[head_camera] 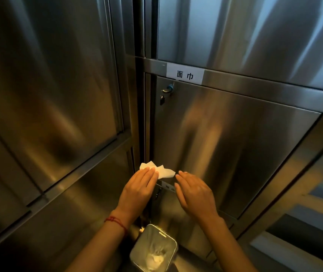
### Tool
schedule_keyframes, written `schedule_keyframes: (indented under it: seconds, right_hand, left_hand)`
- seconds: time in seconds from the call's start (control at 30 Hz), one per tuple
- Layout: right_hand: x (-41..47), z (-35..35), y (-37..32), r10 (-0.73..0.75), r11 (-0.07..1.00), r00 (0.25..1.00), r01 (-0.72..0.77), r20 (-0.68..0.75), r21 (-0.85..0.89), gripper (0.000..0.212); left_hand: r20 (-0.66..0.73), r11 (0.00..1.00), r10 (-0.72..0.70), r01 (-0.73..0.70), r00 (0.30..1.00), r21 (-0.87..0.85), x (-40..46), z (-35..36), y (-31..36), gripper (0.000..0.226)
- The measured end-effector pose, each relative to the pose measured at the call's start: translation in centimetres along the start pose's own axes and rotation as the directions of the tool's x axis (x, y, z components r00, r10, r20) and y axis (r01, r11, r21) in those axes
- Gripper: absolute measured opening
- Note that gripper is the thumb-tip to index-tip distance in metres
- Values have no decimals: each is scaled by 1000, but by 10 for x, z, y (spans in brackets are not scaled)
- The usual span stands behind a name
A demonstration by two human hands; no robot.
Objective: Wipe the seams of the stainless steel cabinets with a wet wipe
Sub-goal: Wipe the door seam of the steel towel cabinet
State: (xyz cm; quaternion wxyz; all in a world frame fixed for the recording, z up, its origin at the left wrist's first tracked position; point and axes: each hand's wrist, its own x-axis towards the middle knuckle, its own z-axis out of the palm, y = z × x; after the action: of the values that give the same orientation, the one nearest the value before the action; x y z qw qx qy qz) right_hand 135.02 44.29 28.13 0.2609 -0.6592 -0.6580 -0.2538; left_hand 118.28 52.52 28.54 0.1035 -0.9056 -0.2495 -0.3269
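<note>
Both hands are low in the middle of the shot, backs up, fingers straight. The left hand (139, 185) is flat with its fingertips pressing on a white wipe (159, 170), pinning it against the steel right where the vertical seam (148, 122) between the two cabinets comes down. The wipe is crumpled and sticks out past the fingers, up and to the right. The right hand (194, 191) is open too, just beside the wipe's right end, fingertips near it, but I can't tell if they actually touch it. There's a red string bracelet (116, 222) on the left wrist. Above the hands is a steel door (225, 144) with a small padlock (162, 100) and a blue-tinted lock (170, 88) at its top left corner, and above that a crossbar with a white label (185, 75) with two printed characters. Another label sits right behind the hands, mostly hidden. On the left is the other cabinet (48, 85), big plain steel panels. Near the bottom, between the forearms, is a small square steel bin (153, 250) with a clear liner and something pale and scrunched inside.
</note>
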Motion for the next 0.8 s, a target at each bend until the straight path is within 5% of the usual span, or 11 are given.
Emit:
schedule_keyframes:
  seconds: [0.27,0.4,0.57,0.7,0.8]
  right_hand:
    - [-41,32,5,18,996,996,-25,84,87,20]
    - [-59,48,6,15,993,996,-25,87,116,67]
    - [-87,75,9,54,992,987,-71,149,107,72]
    - [-112,104,7,116,983,965,-146,236,113,28]
    - [-134,128,4,146,976,941,-188,307,113,28]
  left_hand:
    - [-7,1000,-25,25,1000,8,-28,37,12,55]
    - [35,999,-41,42,999,-19,-47,66,15,59]
    - [81,998,-56,59,995,-37,-74,102,13,62]
    - [109,998,-47,52,993,-45,-101,133,12,61]
    - [148,998,-27,36,989,-58,-124,159,12,62]
